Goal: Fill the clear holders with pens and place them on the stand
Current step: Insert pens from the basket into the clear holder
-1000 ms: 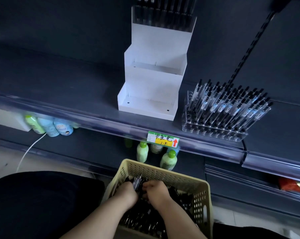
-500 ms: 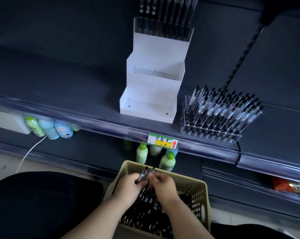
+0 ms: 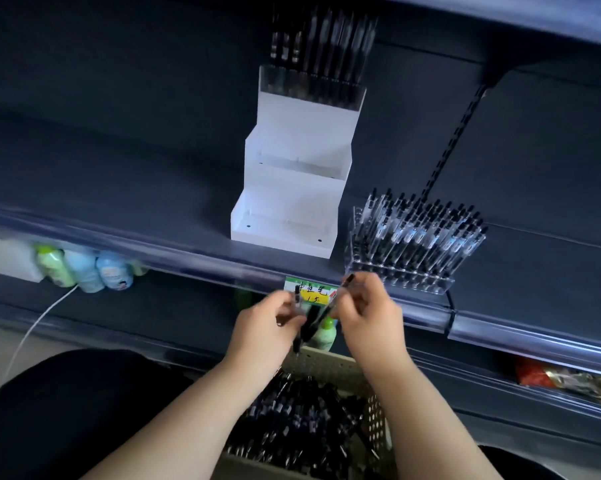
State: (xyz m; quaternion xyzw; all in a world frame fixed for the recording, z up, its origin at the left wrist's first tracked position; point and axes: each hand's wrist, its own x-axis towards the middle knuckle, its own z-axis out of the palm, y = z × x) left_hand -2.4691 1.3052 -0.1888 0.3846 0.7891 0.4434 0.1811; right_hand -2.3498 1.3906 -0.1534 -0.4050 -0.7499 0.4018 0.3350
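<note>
One dark shelf [image 3: 119, 188] carries the white stand [image 3: 292, 188], which has three steps. Below the stand, in front of the shelf edge, is a beige basket [image 3: 375, 407] full of loose pens [image 3: 302, 417]. Just right of the stand a clear holder [image 3: 406, 275] full of pens stands on the shelf. A second holder [image 3: 313, 88], also filled, sits on the stand's top step. Below the stand, above the basket, the left hand [image 3: 264, 327] grips a few pens [image 3: 307, 323], and the right hand [image 3: 371, 313] pinches a single pen [image 3: 348, 279].

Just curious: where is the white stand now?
In the head view, the white stand sits centre on the shelf, just left of a pen-filled clear holder.
</note>
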